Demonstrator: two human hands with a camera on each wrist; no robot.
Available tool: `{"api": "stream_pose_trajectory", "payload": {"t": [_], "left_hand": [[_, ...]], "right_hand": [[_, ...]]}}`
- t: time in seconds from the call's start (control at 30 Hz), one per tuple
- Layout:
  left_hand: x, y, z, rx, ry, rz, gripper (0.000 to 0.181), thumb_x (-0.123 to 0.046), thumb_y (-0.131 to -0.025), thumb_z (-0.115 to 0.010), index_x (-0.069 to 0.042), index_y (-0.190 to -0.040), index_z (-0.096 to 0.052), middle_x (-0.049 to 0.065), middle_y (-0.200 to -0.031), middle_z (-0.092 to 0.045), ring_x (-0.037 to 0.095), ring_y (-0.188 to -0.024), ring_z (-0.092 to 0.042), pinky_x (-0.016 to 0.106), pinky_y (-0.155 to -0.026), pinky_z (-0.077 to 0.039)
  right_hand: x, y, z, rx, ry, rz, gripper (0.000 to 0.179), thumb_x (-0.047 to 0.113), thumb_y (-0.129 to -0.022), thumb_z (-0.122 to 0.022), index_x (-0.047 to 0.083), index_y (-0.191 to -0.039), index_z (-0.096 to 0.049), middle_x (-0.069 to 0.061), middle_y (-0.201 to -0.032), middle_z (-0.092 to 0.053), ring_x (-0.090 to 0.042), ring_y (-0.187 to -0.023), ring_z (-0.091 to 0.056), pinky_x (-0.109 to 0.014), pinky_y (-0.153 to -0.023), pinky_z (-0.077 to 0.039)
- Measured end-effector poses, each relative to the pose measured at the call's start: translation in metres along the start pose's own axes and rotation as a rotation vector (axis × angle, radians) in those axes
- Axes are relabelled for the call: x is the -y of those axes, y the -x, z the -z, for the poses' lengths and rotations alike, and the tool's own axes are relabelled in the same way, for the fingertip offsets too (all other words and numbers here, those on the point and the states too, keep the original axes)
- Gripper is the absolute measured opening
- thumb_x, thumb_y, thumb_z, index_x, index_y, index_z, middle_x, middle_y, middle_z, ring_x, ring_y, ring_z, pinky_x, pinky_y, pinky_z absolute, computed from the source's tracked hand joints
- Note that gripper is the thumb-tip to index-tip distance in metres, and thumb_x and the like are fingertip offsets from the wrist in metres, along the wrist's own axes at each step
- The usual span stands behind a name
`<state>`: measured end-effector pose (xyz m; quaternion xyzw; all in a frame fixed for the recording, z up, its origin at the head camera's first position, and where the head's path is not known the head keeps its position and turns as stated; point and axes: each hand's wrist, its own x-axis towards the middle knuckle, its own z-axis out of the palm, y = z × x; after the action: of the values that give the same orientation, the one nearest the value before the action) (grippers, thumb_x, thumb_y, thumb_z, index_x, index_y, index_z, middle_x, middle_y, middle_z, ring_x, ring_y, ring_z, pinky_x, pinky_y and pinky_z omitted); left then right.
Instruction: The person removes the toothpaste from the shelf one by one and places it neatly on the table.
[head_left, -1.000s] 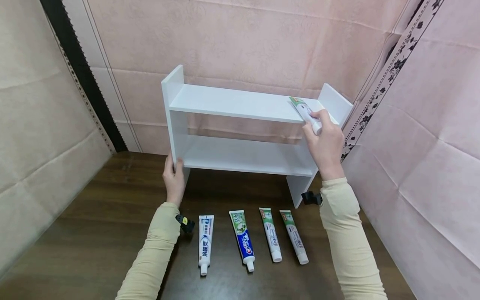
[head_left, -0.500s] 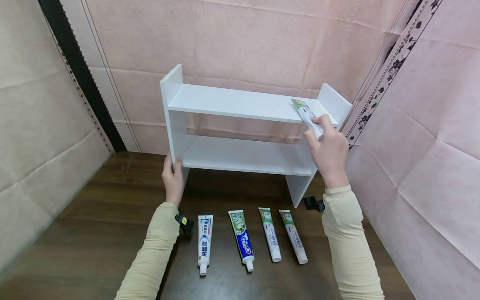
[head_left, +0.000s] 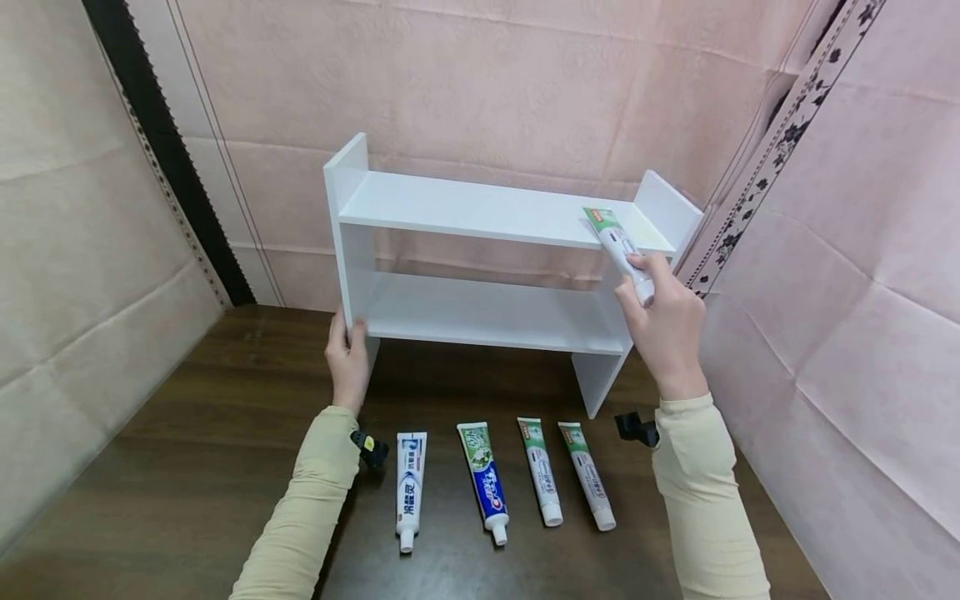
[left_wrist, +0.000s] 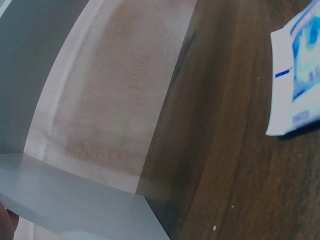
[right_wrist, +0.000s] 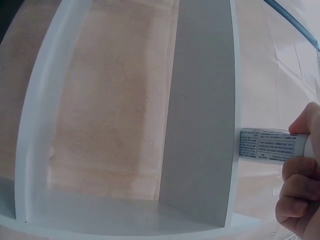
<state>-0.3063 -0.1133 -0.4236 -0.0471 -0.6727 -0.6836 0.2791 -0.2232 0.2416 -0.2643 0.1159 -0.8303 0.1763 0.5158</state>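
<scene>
My right hand (head_left: 667,329) pinches a white-and-green toothpaste tube (head_left: 617,243) by its cap end, its flat end overlapping the upper board's right part. The right wrist view shows the tube's printed back (right_wrist: 267,144) jutting past the upper board's edge, thumb on one side and curled fingers on the other. On the left, my left hand (head_left: 347,360) grips the side panel of the white two-tier shelf (head_left: 480,312) near the lower board. Only a bit of a finger (left_wrist: 7,225) shows in the left wrist view.
On the brown table (head_left: 225,467) lie a white-and-blue toothpaste tube (head_left: 410,492), a green-and-blue tube (head_left: 483,482), and two white-and-green tubes, one left (head_left: 540,471) and one right (head_left: 587,475). Pink cloth walls (head_left: 495,92) enclose the table behind and at both sides.
My right hand has drawn the held toothpaste tube back and slightly right, toward me, off the upper board's right part. The left hand keeps its place on the shelf's side panel.
</scene>
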Motion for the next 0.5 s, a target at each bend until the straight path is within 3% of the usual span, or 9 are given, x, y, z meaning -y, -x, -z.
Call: {"api": "stream_pose_trajectory", "payload": {"t": [0.5], "left_hand": [[-0.002,0.003,-0.002,0.015,0.018,0.012,0.049,-0.018,-0.102,-0.043,-0.021,-0.151,-0.035,0.011,-0.144,-0.045,0.02,-0.13,-0.043,0.046,-0.111,-0.035]], "right_hand": [[0.0,0.017,0.012,-0.032,-0.024,0.048,0.024,0.012,-0.085,-0.055,-0.003,-0.103,-0.062,-0.023,-0.085,-0.073,-0.025,-0.044,-0.053,-0.025,-0.044,-0.034]]}}
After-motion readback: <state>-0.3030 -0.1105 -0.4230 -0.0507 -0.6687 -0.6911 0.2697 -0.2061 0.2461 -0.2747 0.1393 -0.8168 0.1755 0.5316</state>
